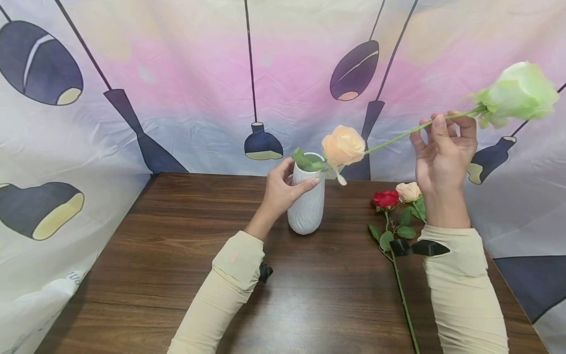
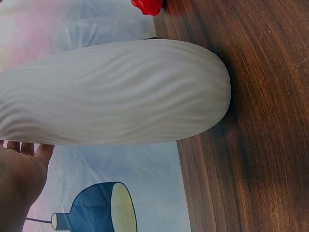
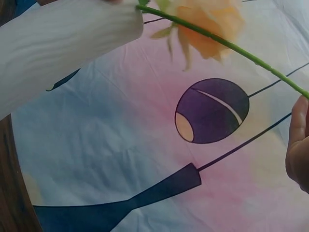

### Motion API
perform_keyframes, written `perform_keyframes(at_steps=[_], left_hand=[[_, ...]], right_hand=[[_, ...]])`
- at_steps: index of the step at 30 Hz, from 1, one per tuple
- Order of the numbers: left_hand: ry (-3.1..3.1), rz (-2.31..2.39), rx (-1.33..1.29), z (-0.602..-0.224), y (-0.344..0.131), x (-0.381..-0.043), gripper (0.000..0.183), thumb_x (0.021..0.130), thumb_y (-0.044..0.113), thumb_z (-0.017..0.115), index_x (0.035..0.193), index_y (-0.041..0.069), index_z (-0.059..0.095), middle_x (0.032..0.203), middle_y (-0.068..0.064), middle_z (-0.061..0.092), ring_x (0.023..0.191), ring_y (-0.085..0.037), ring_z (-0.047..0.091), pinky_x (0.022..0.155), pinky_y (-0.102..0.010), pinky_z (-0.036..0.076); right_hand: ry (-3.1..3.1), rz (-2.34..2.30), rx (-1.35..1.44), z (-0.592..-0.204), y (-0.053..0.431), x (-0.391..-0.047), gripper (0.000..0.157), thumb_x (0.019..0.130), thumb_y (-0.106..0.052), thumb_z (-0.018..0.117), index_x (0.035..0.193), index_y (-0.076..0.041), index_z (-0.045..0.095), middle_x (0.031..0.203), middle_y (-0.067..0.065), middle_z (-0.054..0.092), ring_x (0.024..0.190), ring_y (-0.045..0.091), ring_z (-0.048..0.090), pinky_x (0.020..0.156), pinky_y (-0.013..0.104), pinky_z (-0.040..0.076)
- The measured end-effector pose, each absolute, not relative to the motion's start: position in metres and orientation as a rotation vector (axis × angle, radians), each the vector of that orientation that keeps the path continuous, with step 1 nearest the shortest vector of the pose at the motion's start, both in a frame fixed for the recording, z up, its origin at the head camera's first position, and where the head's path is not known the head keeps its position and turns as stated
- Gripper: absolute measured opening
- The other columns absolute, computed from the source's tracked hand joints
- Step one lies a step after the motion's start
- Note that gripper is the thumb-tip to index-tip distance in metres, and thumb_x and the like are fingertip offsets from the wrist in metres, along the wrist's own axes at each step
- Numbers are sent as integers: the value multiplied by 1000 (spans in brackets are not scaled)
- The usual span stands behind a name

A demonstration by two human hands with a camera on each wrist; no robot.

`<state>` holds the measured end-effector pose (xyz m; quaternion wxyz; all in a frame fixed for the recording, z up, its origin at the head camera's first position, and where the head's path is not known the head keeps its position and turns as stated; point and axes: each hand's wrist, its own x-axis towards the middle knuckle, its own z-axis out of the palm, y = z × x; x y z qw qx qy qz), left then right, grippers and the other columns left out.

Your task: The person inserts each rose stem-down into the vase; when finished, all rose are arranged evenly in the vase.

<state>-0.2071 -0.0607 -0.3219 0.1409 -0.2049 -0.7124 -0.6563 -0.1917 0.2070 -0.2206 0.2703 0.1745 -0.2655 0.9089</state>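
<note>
Left hand (image 1: 283, 189): wrapped round the upper part of the white ribbed vase (image 1: 306, 206) at frame centre, thumb and fingers curled on its neck
Right hand (image 1: 444, 152): raised at right of frame, fingers pinching the long green stem (image 1: 398, 135)
Green rose (image 1: 519, 93): upper right – its stem slanted down left toward the vase mouth
Peach rose (image 1: 343, 146): just above the vase rim (already in the vase, it seemed)
Table (image 1: 177, 275): dark wood – a red rose (image 1: 385, 198) and a small cream rose (image 1: 408, 191) lay right of centre, near the right sleeve
</note>
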Motion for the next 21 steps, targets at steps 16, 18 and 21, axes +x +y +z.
perform_keyframes(at_steps=[16,18,21], left_hand=[[-2058,-1900,-594,-322,-61,-208,55,81,4,82,131,-1,61,117,-23,70,100,-17,67,89,-34,63],[-2063,-1899,-589,-322,-61,-208,54,81,4,82,131,-1,61,117,-23,70,101,-17,67,89,-34,63],[-2065,-1898,-585,-322,-61,-208,54,81,5,82,131,0,61,117,-22,70,101,-18,67,90,-36,63]], right_hand=[[-843,2391,476,-204,193,-195,14,88,15,66,93,3,62,79,15,67,70,25,68,57,33,63],[-851,2412,503,-204,191,-195,14,89,17,64,94,4,62,80,16,68,71,26,68,57,34,63],[-938,2374,533,-206,187,-196,12,89,15,65,94,4,63,81,15,70,72,24,69,59,32,64]])
